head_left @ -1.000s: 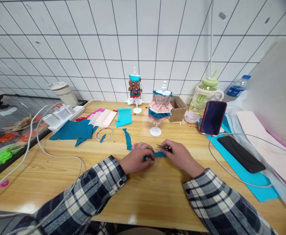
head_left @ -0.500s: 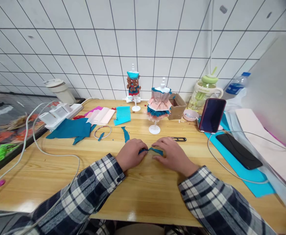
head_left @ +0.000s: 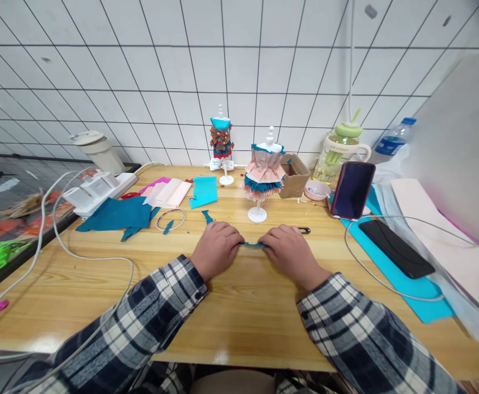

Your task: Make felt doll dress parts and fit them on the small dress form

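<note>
Pale wood table (head_left: 231, 317); left hand (head_left: 216, 250) at seven o'clock and right hand (head_left: 292, 254) at four, fingers pinching opposite ends of a narrow teal strip (head_left: 255, 245) at five; uneven pulling could tear it.

Table (head_left: 243, 323). By far left corner: power strip (head_left: 122, 189), lay before tumbler (head_left: 105, 154). Far edge, middle: rear dress form (head_left: 221, 139). Nearer, to its right: front dress form (head_left: 264, 169), stood before cardboard box (head_left: 298, 183). Toward right edge: upright smartphone (head_left: 351, 189), stood behind flat smartphone (head_left: 397, 249).
</note>
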